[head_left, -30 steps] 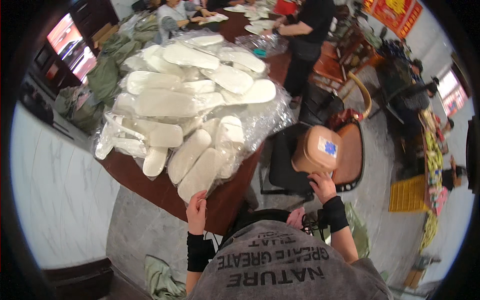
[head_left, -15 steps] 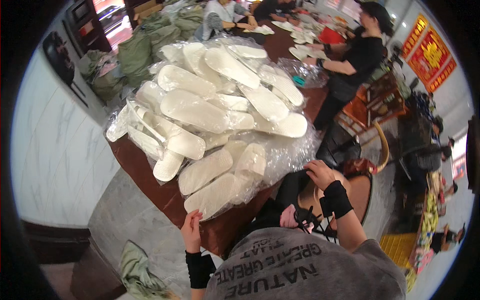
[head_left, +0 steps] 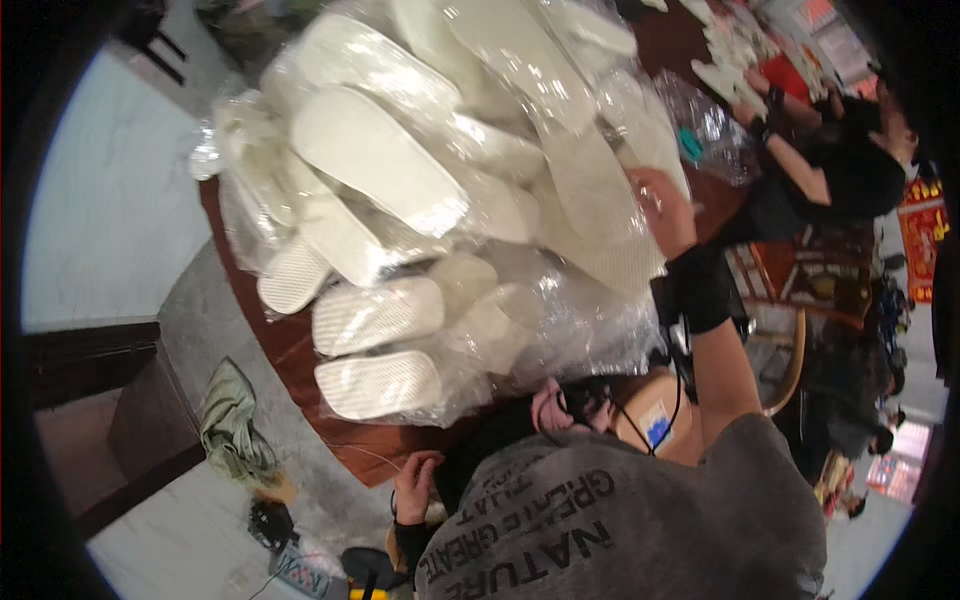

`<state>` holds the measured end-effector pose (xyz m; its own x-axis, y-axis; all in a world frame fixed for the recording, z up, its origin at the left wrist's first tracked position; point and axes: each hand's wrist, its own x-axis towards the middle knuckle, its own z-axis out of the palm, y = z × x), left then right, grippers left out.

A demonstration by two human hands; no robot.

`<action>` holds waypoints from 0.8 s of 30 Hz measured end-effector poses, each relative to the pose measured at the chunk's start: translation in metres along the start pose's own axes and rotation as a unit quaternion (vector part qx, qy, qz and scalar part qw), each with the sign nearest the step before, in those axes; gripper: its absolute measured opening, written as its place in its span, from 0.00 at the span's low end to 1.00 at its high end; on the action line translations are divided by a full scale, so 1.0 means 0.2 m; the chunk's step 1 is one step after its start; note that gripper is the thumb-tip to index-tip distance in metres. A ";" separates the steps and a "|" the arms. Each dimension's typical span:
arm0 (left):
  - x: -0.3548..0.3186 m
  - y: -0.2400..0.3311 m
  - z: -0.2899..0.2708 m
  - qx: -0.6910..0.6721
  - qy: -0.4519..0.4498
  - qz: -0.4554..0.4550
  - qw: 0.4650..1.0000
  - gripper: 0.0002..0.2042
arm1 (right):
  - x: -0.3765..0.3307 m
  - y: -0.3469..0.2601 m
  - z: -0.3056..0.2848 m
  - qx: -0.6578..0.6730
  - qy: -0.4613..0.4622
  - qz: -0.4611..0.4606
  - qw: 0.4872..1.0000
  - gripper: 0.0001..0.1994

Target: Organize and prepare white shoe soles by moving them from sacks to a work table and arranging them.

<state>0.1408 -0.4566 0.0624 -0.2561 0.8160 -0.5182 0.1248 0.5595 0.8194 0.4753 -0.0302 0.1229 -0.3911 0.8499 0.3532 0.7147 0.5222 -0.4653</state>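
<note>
1. Your right hand [head_left: 665, 212] is now reaching onto the right flank of the pile of white slippers [head_left: 380, 160], having left the air beside it; your left hand [head_left: 414, 484] is sitting lower, apart from the front slipper [head_left: 378, 386] it was touching half a second ago.
2. Your right fingers are bending, half closed, against a long slipper [head_left: 592, 190]; I cannot tell whether they are gripping it.
3. Your left fingers are curling by the near edge of the brown table [head_left: 372, 455]; a thin strand [head_left: 362, 449] is running toward them, but I cannot tell whether they are holding it.
4. White slippers are lying heaped before you in clear plastic, the front pair pointing left.
5. Farther right, a co-worker [head_left: 850, 170] in black is handling slippers.
6. Green cloth [head_left: 238, 425] is lying on the floor at left.
</note>
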 end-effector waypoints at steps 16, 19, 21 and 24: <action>0.00 -0.38 0.00 -0.016 0.006 0.027 0.999 0.07 | -1.32 0.00 -0.06 -0.082 -0.071 0.178 0.978 0.30; 0.01 -0.38 -0.02 0.028 -0.008 0.041 0.999 0.08 | -0.94 -0.24 0.04 -0.097 -0.048 0.071 0.992 0.31; 0.06 -0.32 -0.03 0.063 -0.013 0.033 0.997 0.08 | -0.78 -0.27 0.13 -0.129 -0.139 0.031 0.981 0.33; 0.09 -0.29 -0.03 0.061 -0.013 0.007 0.998 0.08 | -0.68 -0.29 0.28 -0.260 -0.356 0.046 0.896 0.37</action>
<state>0.1224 -0.4747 0.0073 -0.2283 0.8263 -0.5149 0.2449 0.5606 0.7911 0.4554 -0.1731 0.0569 -0.4560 0.8135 -0.3610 0.8639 0.5021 0.0402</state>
